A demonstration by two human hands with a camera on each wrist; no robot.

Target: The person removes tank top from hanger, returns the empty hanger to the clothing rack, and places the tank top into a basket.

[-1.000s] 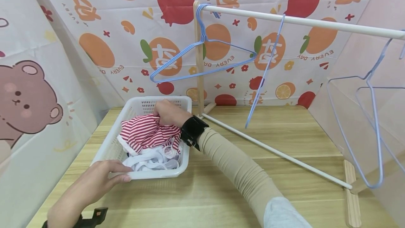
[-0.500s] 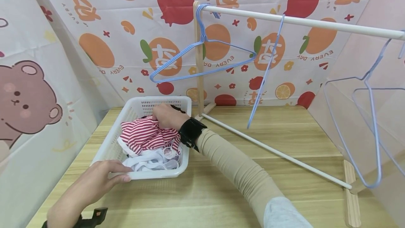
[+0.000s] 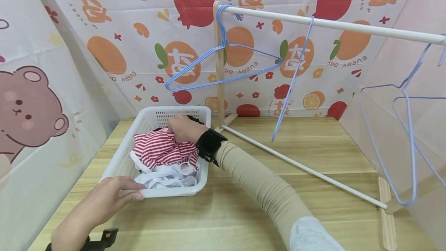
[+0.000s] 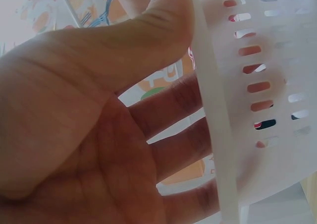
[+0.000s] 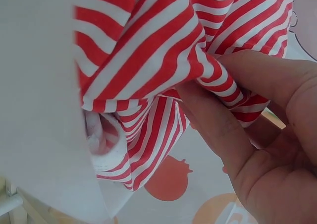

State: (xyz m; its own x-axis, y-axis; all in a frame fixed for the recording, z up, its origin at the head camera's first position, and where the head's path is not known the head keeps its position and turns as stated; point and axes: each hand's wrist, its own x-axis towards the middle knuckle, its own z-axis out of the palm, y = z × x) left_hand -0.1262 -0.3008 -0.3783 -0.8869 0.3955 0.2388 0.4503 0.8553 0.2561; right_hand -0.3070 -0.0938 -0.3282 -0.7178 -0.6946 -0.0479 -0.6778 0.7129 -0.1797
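Note:
A white plastic basket (image 3: 120,157) with slotted walls stands on the table and holds clothes. My left hand (image 3: 110,196) grips its near-left corner, thumb outside and fingers over the rim (image 4: 218,115). Inside lies a red-and-white striped garment (image 3: 156,148), whose full shape is bunched up. My right hand (image 3: 186,128) reaches in from the right and pinches a fold of it. The right wrist view shows the striped cloth (image 5: 158,50) between thumb and fingers of the right hand (image 5: 262,130). White garments (image 3: 170,176) lie nearer the basket's front.
A rack with a white top rail (image 3: 334,22) and wooden posts (image 3: 220,84) stands behind and to the right. Several blue hangers (image 3: 195,65) hang at its left end, another blue hanger (image 3: 292,82) mid-rail, more at right. A white lower bar (image 3: 303,165) crosses the wooden table (image 3: 209,224).
My right hand has shifted very slightly left and down with the striped cloth. A little dark material now shows behind it. The hangers sway slightly; my left hand stays put.

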